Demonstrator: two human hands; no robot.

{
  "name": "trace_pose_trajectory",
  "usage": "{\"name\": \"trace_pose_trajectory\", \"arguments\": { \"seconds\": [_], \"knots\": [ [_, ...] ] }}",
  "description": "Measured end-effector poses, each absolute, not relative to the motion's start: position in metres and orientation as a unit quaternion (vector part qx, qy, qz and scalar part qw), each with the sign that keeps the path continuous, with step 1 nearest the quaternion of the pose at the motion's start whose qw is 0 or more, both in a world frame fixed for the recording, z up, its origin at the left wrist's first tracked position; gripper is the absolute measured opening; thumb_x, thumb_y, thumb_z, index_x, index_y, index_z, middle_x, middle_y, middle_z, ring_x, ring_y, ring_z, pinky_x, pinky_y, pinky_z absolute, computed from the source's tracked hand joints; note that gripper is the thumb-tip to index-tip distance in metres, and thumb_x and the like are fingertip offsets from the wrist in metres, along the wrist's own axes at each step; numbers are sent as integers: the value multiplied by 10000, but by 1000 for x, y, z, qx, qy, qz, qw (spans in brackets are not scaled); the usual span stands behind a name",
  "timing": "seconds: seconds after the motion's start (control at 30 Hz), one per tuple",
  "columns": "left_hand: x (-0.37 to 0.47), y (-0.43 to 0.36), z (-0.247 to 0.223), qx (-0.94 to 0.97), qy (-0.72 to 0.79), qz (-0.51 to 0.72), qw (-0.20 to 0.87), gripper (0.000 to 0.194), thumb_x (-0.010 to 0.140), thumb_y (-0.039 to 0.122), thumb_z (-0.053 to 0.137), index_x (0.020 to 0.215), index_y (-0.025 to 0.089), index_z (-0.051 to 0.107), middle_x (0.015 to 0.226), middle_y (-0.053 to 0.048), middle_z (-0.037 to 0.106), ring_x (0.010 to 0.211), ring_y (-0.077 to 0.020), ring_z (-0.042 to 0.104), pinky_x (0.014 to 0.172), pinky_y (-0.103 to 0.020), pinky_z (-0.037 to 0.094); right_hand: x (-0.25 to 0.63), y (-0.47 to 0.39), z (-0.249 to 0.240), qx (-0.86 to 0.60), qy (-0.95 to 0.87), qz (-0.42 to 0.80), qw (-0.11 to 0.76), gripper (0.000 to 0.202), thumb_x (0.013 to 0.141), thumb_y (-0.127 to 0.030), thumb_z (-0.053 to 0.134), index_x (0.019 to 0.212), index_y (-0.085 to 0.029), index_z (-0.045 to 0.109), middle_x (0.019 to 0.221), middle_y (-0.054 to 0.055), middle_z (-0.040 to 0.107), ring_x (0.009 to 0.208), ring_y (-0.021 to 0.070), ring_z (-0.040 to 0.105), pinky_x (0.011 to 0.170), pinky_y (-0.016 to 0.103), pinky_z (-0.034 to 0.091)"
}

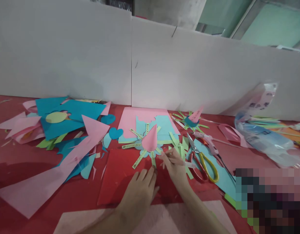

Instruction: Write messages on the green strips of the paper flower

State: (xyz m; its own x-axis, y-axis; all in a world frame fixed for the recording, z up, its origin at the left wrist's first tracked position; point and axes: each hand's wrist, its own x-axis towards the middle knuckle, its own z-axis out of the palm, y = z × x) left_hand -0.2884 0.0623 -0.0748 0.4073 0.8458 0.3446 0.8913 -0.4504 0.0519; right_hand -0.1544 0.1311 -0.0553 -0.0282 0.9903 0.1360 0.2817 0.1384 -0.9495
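A paper craft with a pink paper cone (150, 139) stands in front of me on a scalloped light-blue paper base (145, 153). Light-green strips (139, 159) with dark drawn marks radiate from the base. My left hand (140, 187) lies flat, fingers stretched out, its fingertips at the end of a front strip (153, 159). Just right of the base, my right hand (173, 165) is pinched around a slim pen (189, 164), whose pale end sticks out to the right. The pen's tip is hard to make out. Under the craft's front lies a red sheet (115, 175).
Scissors (201, 162) and a pink glue gun (210, 144) lie right of my hand. Behind them sits a second craft with a pink cone (195, 116). Blue and pink scraps (70, 118) cover the left side. A plastic bag (269, 136) is far right; a white partition (189, 71) rises behind.
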Motion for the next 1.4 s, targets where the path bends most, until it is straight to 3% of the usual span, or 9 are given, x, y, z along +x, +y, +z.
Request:
{"name": "trace_pose_trajectory", "arguments": {
  "seconds": [0.23,0.5,0.83,1.03,1.23,1.4],
  "knots": [
    [-288,62,-73,-837,-517,-158,86,283,829,241,445,1067,132,553,1051,-53,613,865,-205,516,711,-343,404,-155,133,-59,-517,-629,374,444,306,774,-357,557,526,-209,456,501,-21,511,528,147,571,547,252,453],
    [-289,64,-71,-844,-510,-138,97,303,843,244,416,1090,123,542,1042,-59,615,854,-201,519,697,-333,402,-154,134,-65,-486,-632,420,432,272,793,-351,535,591,-224,405,428,-55,488,480,143,574,603,268,491],
    [-290,64,-69,-847,-507,-126,96,307,850,226,398,1110,122,524,1046,-70,606,854,-200,517,677,-329,395,-153,134,-66,-495,-643,400,426,253,794,-333,533,598,-220,420,476,-36,520,518,150,584,581,256,478],
    [-289,63,-70,-845,-503,-143,107,296,840,209,413,1097,118,530,1032,-65,614,866,-196,522,706,-329,392,-152,133,-65,-503,-631,414,421,274,790,-339,530,584,-226,387,407,-57,482,485,148,584,565,248,475],
    [-287,59,-72,-841,-508,-144,121,270,834,214,425,1051,118,554,1058,-69,610,883,-211,524,723,-333,398,-151,132,-62,-513,-619,380,456,269,809,-334,519,587,-206,437,439,-42,509,425,121,537,468,222,417],
    [-287,58,-73,-837,-507,-162,127,229,828,171,416,981,120,578,1051,-74,607,846,-210,538,705,-336,408,-154,127,-61,-520,-611,394,449,275,794,-345,542,585,-208,425,440,-55,479,452,125,563,500,224,448]
  ]
}}
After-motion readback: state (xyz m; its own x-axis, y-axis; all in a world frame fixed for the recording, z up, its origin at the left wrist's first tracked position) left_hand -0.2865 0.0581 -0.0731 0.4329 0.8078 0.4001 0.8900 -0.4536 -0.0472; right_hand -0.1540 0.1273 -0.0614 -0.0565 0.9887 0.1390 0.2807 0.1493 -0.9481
